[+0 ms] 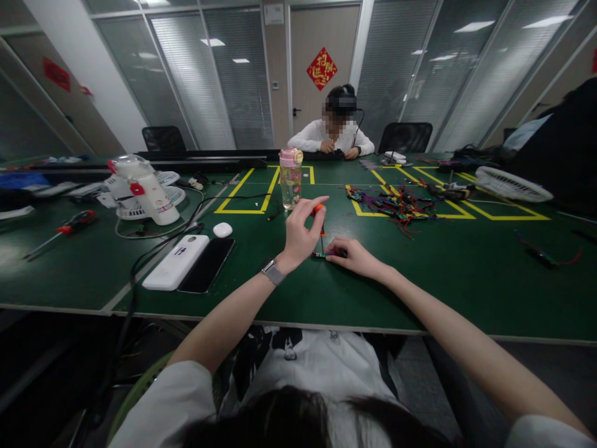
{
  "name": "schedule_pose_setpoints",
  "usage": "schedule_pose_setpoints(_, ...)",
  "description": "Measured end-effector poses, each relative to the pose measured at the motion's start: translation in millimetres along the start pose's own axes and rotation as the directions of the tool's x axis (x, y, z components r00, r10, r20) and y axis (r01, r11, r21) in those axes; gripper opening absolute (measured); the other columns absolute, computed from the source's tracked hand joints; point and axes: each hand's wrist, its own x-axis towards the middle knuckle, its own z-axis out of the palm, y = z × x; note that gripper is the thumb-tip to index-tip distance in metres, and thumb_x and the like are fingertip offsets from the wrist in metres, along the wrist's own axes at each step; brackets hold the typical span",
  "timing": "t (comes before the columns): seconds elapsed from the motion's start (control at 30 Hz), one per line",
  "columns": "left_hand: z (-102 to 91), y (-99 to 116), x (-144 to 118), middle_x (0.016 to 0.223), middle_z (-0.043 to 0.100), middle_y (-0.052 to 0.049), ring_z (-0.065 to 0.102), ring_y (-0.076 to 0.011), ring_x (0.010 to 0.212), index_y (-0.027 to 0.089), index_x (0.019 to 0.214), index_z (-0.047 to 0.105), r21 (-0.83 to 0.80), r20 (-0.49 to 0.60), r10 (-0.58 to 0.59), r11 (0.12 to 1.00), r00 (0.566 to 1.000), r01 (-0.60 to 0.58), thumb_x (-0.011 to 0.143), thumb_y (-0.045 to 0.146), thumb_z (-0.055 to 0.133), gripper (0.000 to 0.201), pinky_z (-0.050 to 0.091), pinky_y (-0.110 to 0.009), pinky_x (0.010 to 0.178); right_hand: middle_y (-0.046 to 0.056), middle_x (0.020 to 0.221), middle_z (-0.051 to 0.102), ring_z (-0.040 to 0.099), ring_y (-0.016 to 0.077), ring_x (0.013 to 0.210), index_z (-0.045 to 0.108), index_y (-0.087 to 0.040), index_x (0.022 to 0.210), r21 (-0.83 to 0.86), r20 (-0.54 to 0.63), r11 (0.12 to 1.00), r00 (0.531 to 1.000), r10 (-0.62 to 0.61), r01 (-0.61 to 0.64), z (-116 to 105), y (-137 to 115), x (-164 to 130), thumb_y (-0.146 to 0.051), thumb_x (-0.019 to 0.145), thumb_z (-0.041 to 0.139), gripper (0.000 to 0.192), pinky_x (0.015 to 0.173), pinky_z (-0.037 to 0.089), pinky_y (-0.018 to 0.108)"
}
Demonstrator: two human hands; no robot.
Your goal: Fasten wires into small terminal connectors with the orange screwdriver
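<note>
My left hand (301, 230) grips the orange handle of a small screwdriver (322, 231), its thumb and fingers closed round it. The screwdriver stands upright, tip down on a small green circuit board (319, 254) that lies on the table. My right hand (351, 256) pinches the right end of this board and presses it down, covering part of it. Beyond my hands, to the right, lies a tangled pile of similar boards with red and blue wires (401, 202). One more wired board (545, 256) lies apart on the far right.
A clear bottle with a pink lid (291, 180) stands just past my left hand. Left of it lie a white power bank (176, 262), a dark phone (206, 266), a white earbud case (222, 230), cables and a red-black screwdriver (77, 221). A co-worker (332, 127) sits opposite.
</note>
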Motion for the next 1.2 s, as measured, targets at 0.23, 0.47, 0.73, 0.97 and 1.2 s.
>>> schedule_pose_setpoints(0.23, 2.3, -4.1, -1.0, 0.095, 0.062, -0.004, 0.061, -0.0168, 0.090, 0.023, 0.114, 0.069, 0.004, -0.005, 0.018, 1.000, 1.000, -0.018, 0.102, 0.037, 0.053, 0.025, 0.051, -0.032, 0.083, 0.004, 0.080, 0.064, 0.059, 0.0167, 0.072, 0.074, -0.016, 0.088, -0.003, -0.010, 1.000, 1.000, -0.010, 0.010, -0.6, -0.1, 0.2, -0.019, 0.084, 0.070, 0.006, 0.069, 0.047, 0.029)
schedule_pose_setpoints(0.47, 1.8, -2.6, -0.9, 0.104, 0.069, -0.006, 0.064, -0.0157, 0.093, 0.023, 0.129, 0.063, -0.008, 0.022, -0.013, 1.000, 1.000, 0.013, 0.105, 0.030, 0.046, 0.030, 0.051, -0.031, 0.086, 0.004, 0.080, 0.063, 0.058, 0.0157, 0.070, 0.074, -0.017, 0.088, 0.001, -0.010, 1.000, 1.000, -0.005, 0.005, 0.1, -1.2, 0.0, -0.019, 0.084, 0.069, 0.007, 0.069, 0.047, 0.029)
schedule_pose_setpoints(0.73, 1.0, -3.9, -0.4, 0.096, 0.064, -0.004, 0.061, -0.0164, 0.089, 0.023, 0.120, 0.068, -0.007, 0.016, -0.009, 1.000, 1.000, 0.009, 0.102, 0.035, 0.054, 0.026, 0.051, -0.031, 0.082, 0.004, 0.081, 0.065, 0.059, 0.0157, 0.070, 0.073, -0.017, 0.088, -0.006, -0.005, 1.000, 1.000, -0.009, 0.009, -0.6, -1.2, 0.1, -0.020, 0.084, 0.069, 0.006, 0.070, 0.048, 0.029)
schedule_pose_setpoints(0.97, 1.7, -5.9, 0.8, 0.111, 0.069, -0.007, 0.065, -0.0168, 0.098, 0.022, 0.131, 0.061, -0.068, 0.073, -0.036, 0.997, 0.997, 0.041, 0.104, 0.027, 0.046, 0.031, 0.052, -0.033, 0.089, 0.003, 0.078, 0.064, 0.058, 0.0156, 0.070, 0.073, -0.017, 0.088, -0.014, -0.011, 1.000, 1.000, -0.019, 0.019, 0.2, 0.1, 0.2, -0.020, 0.084, 0.070, 0.006, 0.069, 0.048, 0.029)
schedule_pose_setpoints(1.2, 1.0, -3.5, 1.3, 0.090, 0.060, -0.001, 0.058, -0.0161, 0.083, 0.023, 0.108, 0.068, 0.034, 0.029, -0.001, 0.999, 1.000, 0.000, 0.095, 0.034, 0.066, 0.017, 0.050, -0.032, 0.081, 0.004, 0.081, 0.065, 0.060, 0.0166, 0.073, 0.074, -0.017, 0.089, -0.010, -0.008, 1.000, 1.000, -0.016, 0.016, -0.5, -0.2, -0.6, -0.020, 0.084, 0.070, 0.007, 0.070, 0.048, 0.029)
